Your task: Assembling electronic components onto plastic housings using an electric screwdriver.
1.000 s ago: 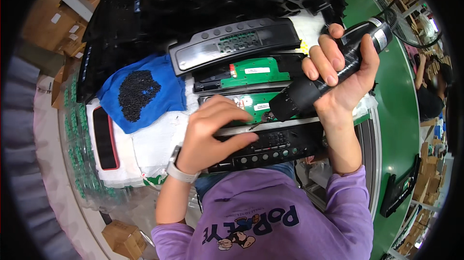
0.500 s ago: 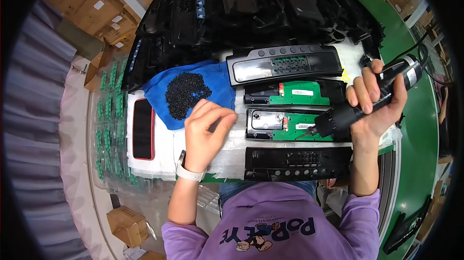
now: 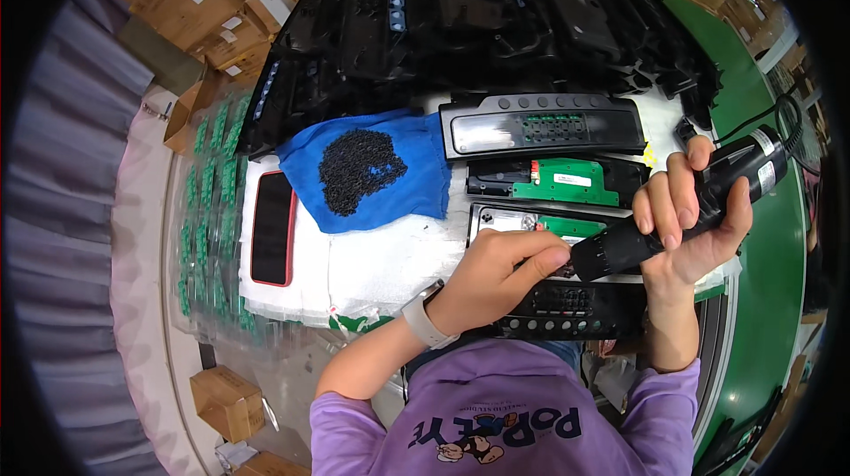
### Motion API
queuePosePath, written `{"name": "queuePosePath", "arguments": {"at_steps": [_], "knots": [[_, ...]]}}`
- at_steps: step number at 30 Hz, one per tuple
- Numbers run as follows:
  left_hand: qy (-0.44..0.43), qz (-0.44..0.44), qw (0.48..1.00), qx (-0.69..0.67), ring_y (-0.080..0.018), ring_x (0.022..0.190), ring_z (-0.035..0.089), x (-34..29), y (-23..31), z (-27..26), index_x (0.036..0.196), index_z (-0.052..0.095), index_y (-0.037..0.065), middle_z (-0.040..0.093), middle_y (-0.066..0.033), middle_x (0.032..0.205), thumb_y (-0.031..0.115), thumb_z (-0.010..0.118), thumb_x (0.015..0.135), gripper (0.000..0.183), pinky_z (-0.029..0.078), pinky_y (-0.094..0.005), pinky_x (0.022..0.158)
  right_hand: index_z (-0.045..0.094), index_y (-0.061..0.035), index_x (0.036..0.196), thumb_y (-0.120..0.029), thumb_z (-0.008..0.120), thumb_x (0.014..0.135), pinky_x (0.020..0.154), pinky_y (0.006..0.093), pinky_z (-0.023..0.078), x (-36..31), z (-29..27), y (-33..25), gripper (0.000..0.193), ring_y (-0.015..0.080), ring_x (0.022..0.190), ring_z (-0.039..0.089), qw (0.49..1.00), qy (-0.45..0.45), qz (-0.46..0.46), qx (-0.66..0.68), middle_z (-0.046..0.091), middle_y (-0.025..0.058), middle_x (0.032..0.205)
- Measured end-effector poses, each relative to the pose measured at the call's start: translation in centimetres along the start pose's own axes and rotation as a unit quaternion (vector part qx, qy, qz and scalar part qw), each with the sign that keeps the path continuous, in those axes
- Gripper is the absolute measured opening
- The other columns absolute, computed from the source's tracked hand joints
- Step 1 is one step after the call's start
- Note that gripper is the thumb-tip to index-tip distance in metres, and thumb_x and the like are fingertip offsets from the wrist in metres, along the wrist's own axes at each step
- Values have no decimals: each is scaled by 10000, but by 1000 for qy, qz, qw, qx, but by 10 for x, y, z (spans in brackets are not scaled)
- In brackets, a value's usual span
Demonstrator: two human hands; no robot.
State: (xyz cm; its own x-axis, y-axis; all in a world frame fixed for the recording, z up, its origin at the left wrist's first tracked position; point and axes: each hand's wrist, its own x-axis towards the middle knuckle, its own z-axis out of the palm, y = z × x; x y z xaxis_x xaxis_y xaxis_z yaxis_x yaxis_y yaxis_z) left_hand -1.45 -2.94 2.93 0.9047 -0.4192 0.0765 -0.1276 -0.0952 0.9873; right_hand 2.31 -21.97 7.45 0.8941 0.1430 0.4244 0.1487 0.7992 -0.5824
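In my right hand (image 3: 686, 219) is a black electric screwdriver (image 3: 744, 170), its nose pointing left over the black housings. My left hand (image 3: 509, 277) is pinched shut right at the driver's tip; whatever its fingertips hold is too small to make out. Beneath my hands lies a black housing with a green circuit board (image 3: 574, 227), partly covered by them. Behind it rests a similar housing with a green board (image 3: 571, 182). A dark panel with round holes (image 3: 580, 325) lies nearest me, partly behind my left hand. A heap of tiny black screws (image 3: 354, 170) lies on a blue cloth (image 3: 429, 206).
A black panel with round buttons (image 3: 549, 131) lies behind the housings. Stacked black casings (image 3: 452, 24) fill the far side. A red-edged phone (image 3: 273, 228) lies at left, near clear trays of green boards (image 3: 208, 193). The driver's cable (image 3: 784, 108) runs off far right.
My left hand has moved right, from beside the screw heap to the screwdriver's tip, fingers pinched. My right hand still holds the driver over the housings. The whole view has shifted slightly.
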Motion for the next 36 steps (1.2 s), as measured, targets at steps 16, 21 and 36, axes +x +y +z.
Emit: {"name": "queuePosePath", "arguments": {"at_steps": [16,21,36], "knots": [[288,-56,692,659,-264,784,562,-14,-37,-138,777,606,29,550,-93,770,120,651,731,112,475,-361,631,407,-14,1001,-381,429,903,509,307,428,1,-12,-12,380,123,414,438,1000,-14,10,-12,446,23,596],[333,-17,691,641,-287,725,558,-10,-35,-135,738,607,28,538,-106,726,111,635,753,89,458,-371,605,406,-20,988,-377,431,903,508,306,426,-1,-14,-13,369,121,413,432,999,-23,12,-32,440,23,593],[224,24,963,146,-123,734,592,-12,-10,-68,864,676,9,648,-72,814,5,634,759,112,462,-229,630,411,-29,997,-417,439,891,540,308,427,2,-9,-19,403,123,429,447,998,-42,-22,-33,449,20,592]]}}
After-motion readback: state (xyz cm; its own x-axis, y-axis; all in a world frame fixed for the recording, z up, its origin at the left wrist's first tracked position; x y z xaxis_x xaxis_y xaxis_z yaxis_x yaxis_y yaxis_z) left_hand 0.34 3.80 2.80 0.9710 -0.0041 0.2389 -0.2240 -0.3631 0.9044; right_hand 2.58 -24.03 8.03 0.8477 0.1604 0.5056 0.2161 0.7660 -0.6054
